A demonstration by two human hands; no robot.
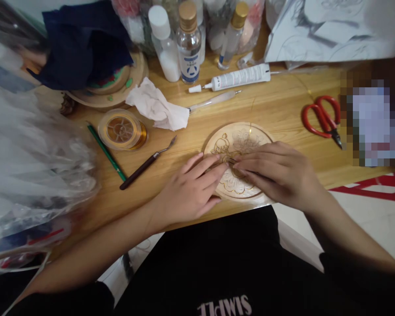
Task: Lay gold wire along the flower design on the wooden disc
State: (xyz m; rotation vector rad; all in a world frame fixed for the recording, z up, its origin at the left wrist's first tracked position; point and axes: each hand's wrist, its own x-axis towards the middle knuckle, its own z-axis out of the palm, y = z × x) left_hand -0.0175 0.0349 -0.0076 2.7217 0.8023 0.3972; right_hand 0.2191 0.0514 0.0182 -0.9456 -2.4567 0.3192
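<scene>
Pale disc patterned with gold and grey flowers; red-handled scissors, green pencil, navy cloth

Round wooden plaque, flat, apparently part gold-outlined.

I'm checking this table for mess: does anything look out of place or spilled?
Only the crumpled tissue near the spool stands out, lying there like scrap. No spill shows; the visible part of the round panel looks undamaged.
</scene>
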